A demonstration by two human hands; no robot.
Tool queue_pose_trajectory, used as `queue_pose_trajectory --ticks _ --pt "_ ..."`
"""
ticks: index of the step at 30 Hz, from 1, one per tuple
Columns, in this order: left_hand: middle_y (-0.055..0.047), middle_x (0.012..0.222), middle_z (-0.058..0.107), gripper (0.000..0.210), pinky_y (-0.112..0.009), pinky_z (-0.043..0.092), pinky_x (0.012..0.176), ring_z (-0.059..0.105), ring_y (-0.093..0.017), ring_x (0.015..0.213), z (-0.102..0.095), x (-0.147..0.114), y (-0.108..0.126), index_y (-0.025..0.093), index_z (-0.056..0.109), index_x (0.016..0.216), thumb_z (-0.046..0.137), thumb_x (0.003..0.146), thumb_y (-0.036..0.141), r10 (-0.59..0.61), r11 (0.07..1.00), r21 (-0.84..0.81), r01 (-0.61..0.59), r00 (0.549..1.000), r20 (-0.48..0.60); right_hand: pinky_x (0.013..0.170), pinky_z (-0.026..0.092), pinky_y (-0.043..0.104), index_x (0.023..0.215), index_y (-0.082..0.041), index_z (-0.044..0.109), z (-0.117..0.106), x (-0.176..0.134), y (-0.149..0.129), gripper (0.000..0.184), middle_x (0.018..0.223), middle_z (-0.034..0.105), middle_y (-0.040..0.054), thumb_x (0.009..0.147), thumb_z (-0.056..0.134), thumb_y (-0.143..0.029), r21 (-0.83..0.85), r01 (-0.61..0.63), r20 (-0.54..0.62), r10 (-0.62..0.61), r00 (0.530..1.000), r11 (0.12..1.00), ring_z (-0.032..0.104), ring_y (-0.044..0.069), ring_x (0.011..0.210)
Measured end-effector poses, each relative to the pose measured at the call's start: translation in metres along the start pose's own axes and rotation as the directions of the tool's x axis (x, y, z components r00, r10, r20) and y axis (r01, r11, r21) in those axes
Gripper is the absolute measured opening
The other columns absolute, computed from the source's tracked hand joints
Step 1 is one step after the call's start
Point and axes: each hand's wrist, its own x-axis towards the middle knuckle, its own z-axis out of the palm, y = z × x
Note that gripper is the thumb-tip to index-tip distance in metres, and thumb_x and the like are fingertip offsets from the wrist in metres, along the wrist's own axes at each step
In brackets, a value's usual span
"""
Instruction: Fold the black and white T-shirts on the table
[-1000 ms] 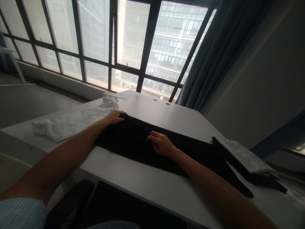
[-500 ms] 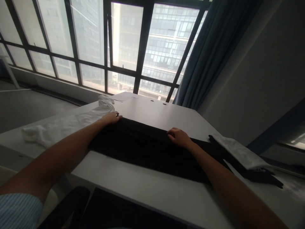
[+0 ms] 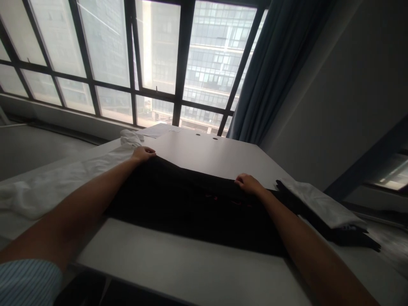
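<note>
A black garment [image 3: 191, 212] lies spread in a wide strip across the white table [image 3: 210, 153], with small red marks near its middle right. Its exact kind is hard to make out. My left hand [image 3: 144, 154] is closed on the far left corner of the cloth. Further right, my right hand [image 3: 250, 183] pinches the far edge, its fingers curled over. Between the two hands the far edge runs nearly straight, and part of the right end is hidden under my right forearm.
A crumpled white garment [image 3: 73, 176] lies along the left side of the table. On the right rests a stack of folded clothes [image 3: 321, 204], white over black. Papers [image 3: 156, 130] sit at the far end, before the windows and a blue curtain [image 3: 270, 76].
My right hand has moved right along the far edge, and the hands are further apart. The black garment covers more depth toward me, and red marks now show on it. The view has shifted slightly.
</note>
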Motion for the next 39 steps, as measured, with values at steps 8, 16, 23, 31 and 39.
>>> queue_pose_trajectory --ticks 8,16,23,31,39 --pt "-0.011 0.121 0.077 0.046 -0.031 0.050 0.104 0.069 -0.029 0.115 -0.005 -0.012 -0.002 0.018 0.077 0.120 0.072 0.081 0.044 0.039 0.992 0.118 -0.052 0.993 0.115 0.084 0.049 0.034 0.109 -0.018 0.074 0.004 -0.001 -0.001 0.029 0.114 0.075 0.0137 0.102 0.050 -0.031 -0.076 -0.115 -0.036 0.113 0.993 0.990 0.069 0.026 0.103" --pt "-0.016 0.156 0.050 0.060 -0.052 0.032 0.117 0.045 -0.037 0.143 0.019 -0.098 0.081 0.019 0.059 0.144 0.035 0.104 0.057 0.417 0.717 0.427 -0.551 0.830 0.369 0.106 0.046 0.046 0.132 -0.017 0.066 0.012 -0.021 -0.074 0.044 0.136 0.066 0.0161 0.105 0.046 -0.045 0.013 0.234 -0.190 -0.228 0.955 0.972 0.062 0.030 0.124" --pt "-0.007 0.172 0.017 0.075 -0.058 0.011 0.124 0.013 -0.033 0.159 0.046 -0.141 0.077 0.027 0.030 0.164 0.026 0.102 0.069 0.357 0.747 0.257 -0.614 0.695 0.624 0.126 0.022 0.052 0.156 -0.024 0.045 0.037 -0.022 -0.073 0.064 0.167 0.035 0.0102 0.103 0.040 -0.061 0.180 0.312 -0.013 -0.315 0.949 0.933 0.030 0.028 0.155" --pt "-0.004 0.172 0.006 0.083 -0.056 0.003 0.125 0.002 -0.031 0.160 0.022 -0.137 0.053 0.030 0.017 0.167 0.027 0.098 0.074 0.343 0.721 0.256 -0.643 0.654 0.674 0.128 0.019 0.041 0.159 -0.021 0.043 0.039 -0.032 0.018 0.070 0.167 0.034 0.0097 0.102 0.039 -0.061 0.165 0.171 0.000 -0.174 0.985 0.971 0.027 0.024 0.156" --pt "-0.007 0.171 0.009 0.082 -0.058 0.004 0.124 0.003 -0.034 0.159 0.020 -0.139 0.058 0.028 0.020 0.167 0.033 0.099 0.071 0.342 0.738 0.237 -0.632 0.653 0.676 0.124 0.029 0.042 0.149 -0.015 0.054 0.035 -0.045 0.088 0.057 0.161 0.044 0.0139 0.104 0.041 -0.048 0.107 -0.121 -0.039 0.126 0.991 0.987 0.039 0.027 0.151"
